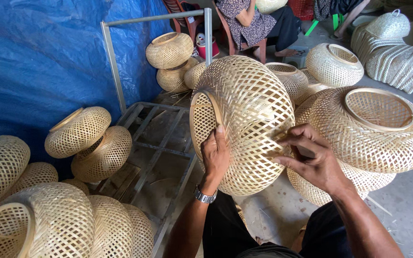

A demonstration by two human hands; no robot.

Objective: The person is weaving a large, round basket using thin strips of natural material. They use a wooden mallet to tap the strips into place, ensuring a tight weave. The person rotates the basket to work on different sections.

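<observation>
**Bare forearms, a metal watch, dark clothes**

Both arms are bare from the elbow down; no sleeve reaches the forearms or wrists. The left hand shows its back, with short, plain nails and no ring in sight. On the left wrist sits a watch with a silver-coloured metal link band that catches the light. The right hand wears nothing: no ring, no band, no glove. Below the arms, at the bottom edge, the person's clothes are dark, near black, plain and unpatterned, with soft folds over the lap.
</observation>
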